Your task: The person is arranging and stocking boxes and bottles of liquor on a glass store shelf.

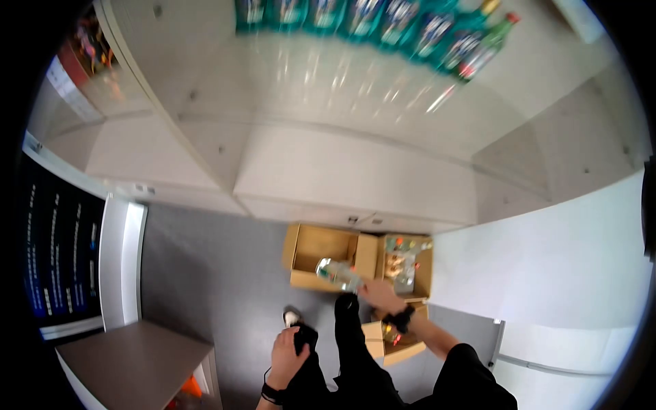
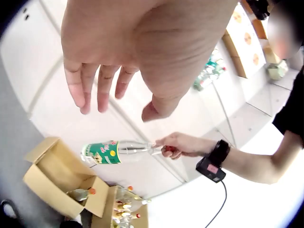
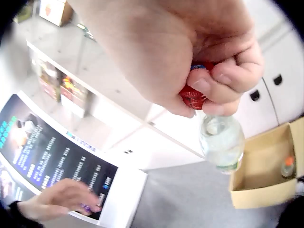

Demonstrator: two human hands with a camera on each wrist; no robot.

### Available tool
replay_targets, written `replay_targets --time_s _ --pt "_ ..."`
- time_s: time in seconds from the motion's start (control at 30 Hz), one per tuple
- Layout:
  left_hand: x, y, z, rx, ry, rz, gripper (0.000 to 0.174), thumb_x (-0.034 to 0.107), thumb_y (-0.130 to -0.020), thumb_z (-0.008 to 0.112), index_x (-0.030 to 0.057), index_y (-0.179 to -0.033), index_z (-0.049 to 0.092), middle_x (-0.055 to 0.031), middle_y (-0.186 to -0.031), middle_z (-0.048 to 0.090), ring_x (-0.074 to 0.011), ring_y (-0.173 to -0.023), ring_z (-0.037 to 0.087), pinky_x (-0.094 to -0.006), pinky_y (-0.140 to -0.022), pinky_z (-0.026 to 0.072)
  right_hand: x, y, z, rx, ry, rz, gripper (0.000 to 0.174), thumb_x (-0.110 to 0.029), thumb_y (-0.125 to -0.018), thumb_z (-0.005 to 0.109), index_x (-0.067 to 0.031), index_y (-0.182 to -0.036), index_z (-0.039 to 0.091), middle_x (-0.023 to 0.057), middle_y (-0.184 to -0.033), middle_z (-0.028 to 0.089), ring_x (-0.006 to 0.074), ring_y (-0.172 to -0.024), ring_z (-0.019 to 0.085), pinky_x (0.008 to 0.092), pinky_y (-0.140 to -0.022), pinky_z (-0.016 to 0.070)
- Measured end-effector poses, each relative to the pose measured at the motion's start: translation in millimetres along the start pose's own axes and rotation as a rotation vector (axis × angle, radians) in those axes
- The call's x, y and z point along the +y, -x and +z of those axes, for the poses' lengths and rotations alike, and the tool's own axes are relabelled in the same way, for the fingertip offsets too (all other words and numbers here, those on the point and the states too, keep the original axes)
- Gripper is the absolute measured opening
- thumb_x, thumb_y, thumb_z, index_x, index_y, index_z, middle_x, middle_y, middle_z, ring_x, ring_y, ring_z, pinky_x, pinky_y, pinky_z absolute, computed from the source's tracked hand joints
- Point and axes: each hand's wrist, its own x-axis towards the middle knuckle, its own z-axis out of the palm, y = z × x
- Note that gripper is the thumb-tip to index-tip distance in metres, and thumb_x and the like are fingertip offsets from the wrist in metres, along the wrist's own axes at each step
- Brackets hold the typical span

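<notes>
In the head view my right hand [image 1: 381, 295] grips a clear bottle [image 1: 337, 273] by its neck end. The right wrist view shows its fingers curled round the red cap [image 3: 194, 97], with the glass body hanging below. A green label [image 2: 110, 153] wraps the bottle near its base, which points towards the left in the left wrist view. My left hand [image 1: 287, 355] holds nothing and hovers near my knee, fingers loosely extended. Below the held bottle stands an open cardboard box [image 1: 314, 281], with an orange-capped bottle [image 2: 80, 194] lying inside.
A second cardboard box [image 1: 425, 280] with several bottles adjoins it on the right; a third box [image 1: 406, 354] sits nearer my legs. Green bottles [image 1: 362, 20] line the shelf ahead. A screen [image 1: 61, 253] and a brown-topped cabinet [image 1: 137, 362] stand left, a white panel [image 1: 533, 253] right.
</notes>
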Motion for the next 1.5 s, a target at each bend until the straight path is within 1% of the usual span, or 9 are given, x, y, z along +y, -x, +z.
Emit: replay_targets --time_s 0.17,0.4,0.47,0.53,0.73,0.8,0.9,1.03,1.5 --pt "92 -28 -26 -0.130 -0.234 0.360 0.098 0.048 -0.057 0.071 0.0060 -0.133 0.025 -0.0161 -0.134 0.030 -0.0383 -0.122 0.028 -0.0494 -0.097 0.0250 -64 138 -124 0.092 -0.094 -0.287 0.028 -0.035 -0.083 0.047 -0.0103 -0.093 0.058 0.0145 -0.062 0.058 0.0349 -0.057 0.057 0.0437 -0.051 0.0449" --pt "174 -58 -45 -0.361 0.118 0.553 0.066 0.034 -0.059 0.075 0.0039 -0.112 0.049 -0.0130 -0.101 0.058 -0.0285 -0.089 0.058 -0.0351 -0.077 0.0467 -86 240 -211 0.160 -0.435 -0.347 0.031 -0.028 -0.087 0.049 -0.0099 -0.112 0.052 0.0101 -0.071 0.061 0.0238 -0.065 0.060 0.0318 -0.059 0.0477" --pt "191 -70 -47 -0.368 0.146 0.480 0.070 0.034 -0.059 0.076 0.0029 -0.114 0.046 -0.0130 -0.100 0.058 -0.0270 -0.091 0.058 -0.0339 -0.079 0.0455 -81 244 -202 0.312 -1.143 -0.298 0.041 -0.025 -0.088 0.052 -0.0066 -0.124 0.041 0.0061 -0.082 0.061 0.0147 -0.074 0.059 0.0262 -0.065 0.0476" --pt "206 -73 -47 -0.326 0.284 0.279 0.073 0.033 -0.061 0.077 0.0022 -0.116 0.042 -0.0132 -0.099 0.057 -0.0226 -0.091 0.058 -0.0333 -0.079 0.0447 -80 234 -206 0.275 -1.082 -0.309 0.050 -0.017 -0.087 0.053 0.0015 -0.128 0.030 0.0071 -0.095 0.053 0.0108 -0.086 0.053 0.0233 -0.076 0.0436" --pt "244 -105 -34 -0.260 0.406 0.499 0.065 0.026 -0.065 0.077 0.0014 -0.112 0.038 -0.0110 -0.096 0.055 -0.0164 -0.089 0.055 -0.0300 -0.075 0.0448 -68 188 -170 0.403 -0.613 -0.468 0.079 -0.036 -0.073 0.069 0.0029 -0.128 0.028 0.0149 -0.110 0.051 0.0235 -0.103 0.050 0.0313 -0.088 0.0389" --pt "287 -107 -36 -0.236 0.664 0.411 0.052 0.004 -0.070 0.071 0.0043 -0.111 0.039 -0.0053 -0.098 0.054 -0.0122 -0.090 0.052 -0.0276 -0.079 0.0442 -77 179 -183 0.453 -0.862 -0.442 0.077 -0.031 -0.072 0.071 0.0025 -0.126 0.028 0.0151 -0.111 0.051 0.0215 -0.104 0.049 0.0302 -0.088 0.0388" --pt "319 -116 -38 -0.221 0.856 0.419 0.041 0.010 -0.080 0.062 0.0048 -0.113 0.039 -0.0047 -0.101 0.053 -0.0124 -0.095 0.051 -0.0271 -0.080 0.0433 -70 164 -194 0.591 -1.032 -0.474 0.070 -0.023 -0.070 0.073 -0.0001 -0.123 0.032 0.0112 -0.111 0.051 0.0178 -0.102 0.049 0.0297 -0.088 0.0392" --pt "341 -138 -57 -0.326 0.687 0.321 0.042 0.039 -0.093 0.034 0.0046 -0.117 0.037 -0.0038 -0.107 0.052 -0.0142 -0.102 0.048 -0.0274 -0.084 0.0405 -55 170 -228 0.551 -1.163 -0.540 0.075 -0.024 -0.067 0.074 -0.0010 -0.124 0.031 0.0117 -0.107 0.052 0.0193 -0.099 0.051 0.0326 -0.087 0.0404" --pt "333 -191 -38 -0.504 0.373 0.353 0.034 0.024 -0.094 0.036 0.0052 -0.122 0.037 -0.0133 -0.115 0.052 -0.0211 -0.106 0.050 -0.0312 -0.089 0.0385 2 195 -243 0.513 -1.339 -0.546 0.066 -0.013 -0.070 0.072 -0.0004 -0.123 0.034 0.0066 -0.111 0.050 0.0140 -0.101 0.047 0.0295 -0.089 0.0384"
